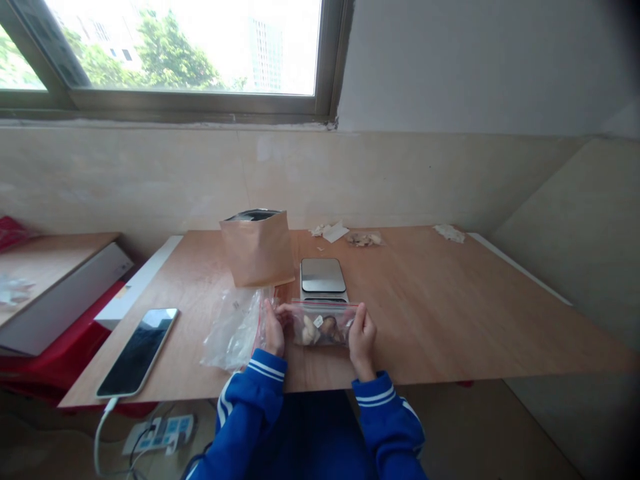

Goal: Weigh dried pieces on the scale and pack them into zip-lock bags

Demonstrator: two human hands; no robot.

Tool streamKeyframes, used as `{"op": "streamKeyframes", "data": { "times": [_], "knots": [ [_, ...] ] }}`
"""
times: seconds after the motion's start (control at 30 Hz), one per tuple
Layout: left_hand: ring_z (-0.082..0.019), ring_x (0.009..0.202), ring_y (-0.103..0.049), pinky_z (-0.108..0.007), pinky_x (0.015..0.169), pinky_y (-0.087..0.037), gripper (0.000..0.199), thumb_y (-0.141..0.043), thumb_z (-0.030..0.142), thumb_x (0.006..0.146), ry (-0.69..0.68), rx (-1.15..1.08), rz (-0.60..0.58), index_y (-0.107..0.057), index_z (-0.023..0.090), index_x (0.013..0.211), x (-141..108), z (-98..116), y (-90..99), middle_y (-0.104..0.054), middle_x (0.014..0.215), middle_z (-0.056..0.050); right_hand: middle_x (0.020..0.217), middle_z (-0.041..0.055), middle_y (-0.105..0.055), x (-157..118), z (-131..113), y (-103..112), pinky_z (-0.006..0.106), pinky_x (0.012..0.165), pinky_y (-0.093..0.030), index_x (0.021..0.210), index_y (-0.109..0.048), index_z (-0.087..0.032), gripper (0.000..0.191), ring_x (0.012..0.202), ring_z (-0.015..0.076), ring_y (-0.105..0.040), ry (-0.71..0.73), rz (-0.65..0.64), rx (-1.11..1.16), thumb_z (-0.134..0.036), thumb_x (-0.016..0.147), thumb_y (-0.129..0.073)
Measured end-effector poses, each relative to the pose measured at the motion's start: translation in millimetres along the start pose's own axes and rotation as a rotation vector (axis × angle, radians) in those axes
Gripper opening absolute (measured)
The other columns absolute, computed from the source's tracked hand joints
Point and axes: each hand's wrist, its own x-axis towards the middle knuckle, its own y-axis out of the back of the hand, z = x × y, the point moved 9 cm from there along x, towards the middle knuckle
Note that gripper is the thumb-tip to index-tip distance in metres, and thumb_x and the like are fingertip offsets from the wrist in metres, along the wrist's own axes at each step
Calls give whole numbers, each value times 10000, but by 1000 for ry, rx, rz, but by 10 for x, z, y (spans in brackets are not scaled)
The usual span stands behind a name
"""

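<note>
While the left hand and right hand hold it, each grip closed on one end, a zip bag of dried mushrooms sits just before the digital scale, not on it, kraft pouch standing behind on the counter

Glossy plastic zip bag, smooth wooden tabletop.

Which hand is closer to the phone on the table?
Left. The left hand holds the zip-top bag's end nearest the phone, to the phone's right; the right hand holds the bag's opposite end, farther right.
</note>
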Motion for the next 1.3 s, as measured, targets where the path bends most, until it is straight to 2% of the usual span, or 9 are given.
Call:
{"op": "streamKeyframes", "data": {
  "times": [0.13, 0.27, 0.4, 0.47, 0.53, 0.67, 0.77, 1.03, 1.3],
  "knots": [
    [-198, 593, -606, -337, 639, -475, 783, -241, 753, 867, -63, -31, 4, -696, 156, 645, -25, 78, 7, -688, 633, -120, 452, 4, -527, 267, 94, 539, 265, 487, -407, 580, -530, -195, 641, 428, 138, -489, -72, 158, -28, -724, 887, -337],
    [-170, 574, -575, -317, 613, -450, 750, -219, 676, 920, -80, 3, 2, -675, 176, 597, -46, 107, -9, -671, 621, -102, 502, 25, -544, 1088, 74, 1077, 277, 470, -401, 643, -592, -167, 682, 464, 162, -509, -58, 179, -147, -791, 810, -374],
    [-167, 575, -565, -321, 629, -459, 776, -161, 653, 934, -73, 105, -28, -662, 196, 558, -59, 123, -54, -656, 608, -98, 810, 162, -688, 1741, -58, 1147, 368, 670, -496, 920, -683, -103, 630, 746, 263, -641, 84, 57, -456, -650, 879, -373],
    [-175, 572, -566, -332, 631, -467, 791, -131, 659, 932, -69, 147, -27, -655, 204, 552, -60, 125, -59, -650, 604, -102, 1120, 251, -645, 1677, -58, 1105, 479, 840, -477, 1156, -638, -75, 591, 1034, 354, -605, 158, 139, -704, -549, 888, -410],
    [-188, 572, -570, -350, 628, -472, 791, -124, 664, 928, -66, 171, -14, -656, 209, 560, -51, 117, -48, -651, 610, -110, 1343, 277, -513, 1382, 36, 947, 571, 934, -418, 1305, -555, -82, 579, 1220, 411, -494, 225, 182, -874, -466, 900, -400],
    [-209, 556, -572, -383, 604, -473, 751, -169, 678, 915, -56, 217, 10, -656, 220, 573, -16, 59, -15, -661, 627, -121, 1510, 210, -366, 719, 389, 465, 517, 1017, -402, 1457, -395, -131, 599, 1345, 365, -403, 293, -1, -1005, -419, 934, -349],
    [-209, 563, -579, -379, 610, -476, 728, -205, 671, 918, -51, 265, -1, -668, 218, 587, -3, 14, -12, -657, 622, -109, 1551, 191, -315, 539, 505, 346, 473, 1049, -395, 1519, -267, -125, 633, 1383, 336, -372, 273, -65, -1049, -407, 954, -309],
    [-198, 569, -572, -354, 593, -475, 683, -267, 636, 921, -112, 335, 7, -694, 190, 628, -29, 42, -28, -663, 630, -90, 1566, 285, -200, 618, 564, 471, 504, 1007, -423, 1521, -197, -31, 706, 1325, 419, -436, 184, 0, -1071, -407, 939, -333],
    [-191, 558, -581, -331, 565, -471, 685, -298, 651, 908, -132, 409, -31, -703, 171, 636, -147, 91, -76, -649, 582, -77, 1609, 212, -114, 1124, 620, 376, 518, 1124, -305, 1523, -243, -107, 644, 1449, 351, -261, 254, -124, -947, -374, 944, -337]
  ]
}}
